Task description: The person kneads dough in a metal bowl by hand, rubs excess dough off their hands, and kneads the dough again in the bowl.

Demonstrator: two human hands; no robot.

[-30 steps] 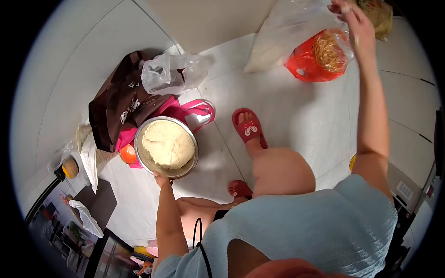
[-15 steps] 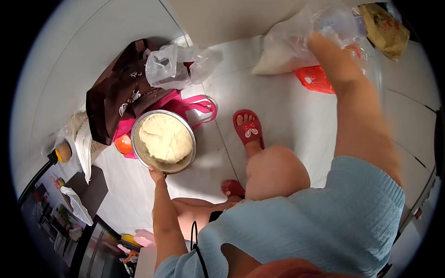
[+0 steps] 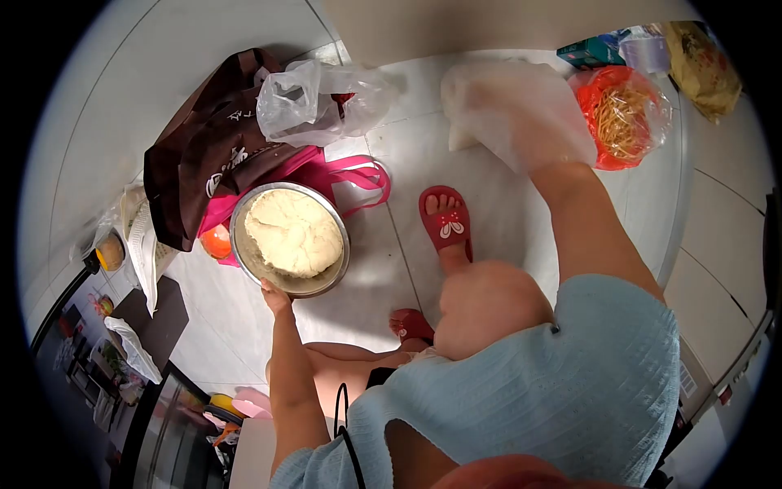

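Observation:
A round metal bowl holds a large pale lump of dough. My left hand grips the near rim of this bowl, its fingers closed at the edge. My right hand reaches into a cloudy plastic bag, which covers it; its fingers are blurred and hidden behind the plastic. A whitish content shows at the left side of that bag, but I cannot make out what it is.
Left of the bowl lie a dark brown bag, a pink bag and a crumpled clear bag. A red-and-clear bag of yellowish strands lies at the right. My red slipper is on the tiled floor.
My right hand has moved left and down, and the cloudy bag now drapes over it. The bag of yellowish strands has come into fuller view. My left hand stays on the bowl.

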